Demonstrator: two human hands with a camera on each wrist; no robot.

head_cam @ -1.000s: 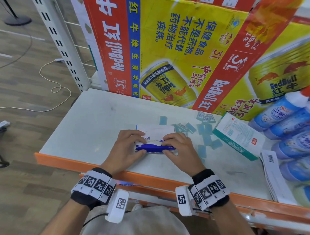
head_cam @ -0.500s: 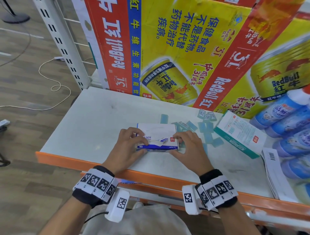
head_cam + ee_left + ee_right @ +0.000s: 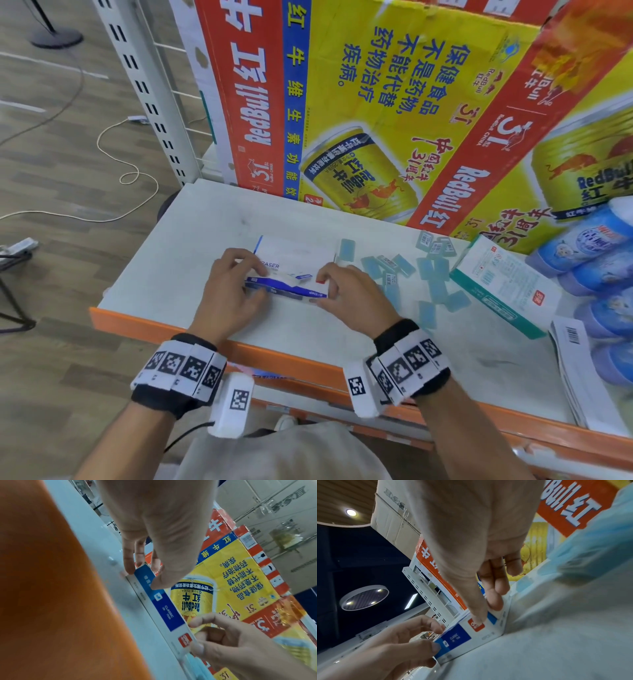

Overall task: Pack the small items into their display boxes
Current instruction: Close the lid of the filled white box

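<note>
Head view, centre of frame: the white-and-blue display box [image 3: 286, 286] is lying on the white shelf surface [image 3: 191, 260], close to its orange front edge [image 3: 294, 363], with its white lid flap [image 3: 294, 250] lying open toward the top of the frame.

Left hand [image 3: 233, 291] is grasping the left end of the box. In the left wrist view the thumb is pressing on the blue front panel [image 3: 164, 604] while the fingers [image 3: 128, 559] are curling down over the far side. The box's left end is touching the shelf there.

Right hand [image 3: 349, 298] is pinching the right end of the box. In the right wrist view the thumb is sitting on the small red logo [image 3: 476, 625] and the other fingers [image 3: 496, 592] are wrapping behind the top edge. The box front is standing upright on the shelf in that view.

Right of centre in the head view, small light-blue erasers [image 3: 431, 274] are lying scattered on the shelf, just beside the right hand and apart from the box. Whether any are inside the box cannot be told.

Further right, a white-and-teal box [image 3: 503, 284] is lying flat. At the right edge, blue-labelled bottles [image 3: 589, 246] are lying stacked. Across the top of the frame, yellow-and-red drink cartons [image 3: 394, 113] are standing at the back of the shelf.
</note>
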